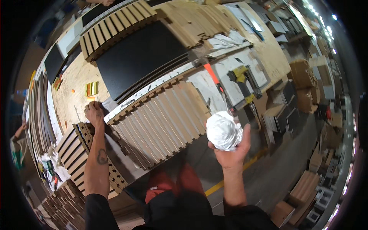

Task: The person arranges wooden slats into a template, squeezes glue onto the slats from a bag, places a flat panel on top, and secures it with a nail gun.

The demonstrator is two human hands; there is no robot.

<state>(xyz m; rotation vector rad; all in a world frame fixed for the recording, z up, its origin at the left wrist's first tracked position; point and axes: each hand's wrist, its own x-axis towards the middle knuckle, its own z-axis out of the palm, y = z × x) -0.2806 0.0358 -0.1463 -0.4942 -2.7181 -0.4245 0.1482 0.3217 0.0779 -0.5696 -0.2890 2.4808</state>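
My right hand [233,155] is raised at the right, its fingers curled round a crumpled white wad [223,131]; whether this is cloth, paper or film I cannot tell. At the left, my left hand [94,113] rests on the workbench [74,82] with bent fingers, apparently holding nothing, close to the corner of a stack of black panels [140,57]. Between my arms lies a row of light wooden slats [161,119] with notched ends. Beyond the wad are a hammer [213,73] with an orange and black handle and a yellow-green nail gun [242,76].
Notched slatted pieces [73,149] are stacked beside my left forearm. More wooden strips [195,23] lie at the back, and cardboard boxes [304,78] stand at the right. Another person's hand [106,2] shows at the top edge. A yellow line [214,188] crosses the floor.
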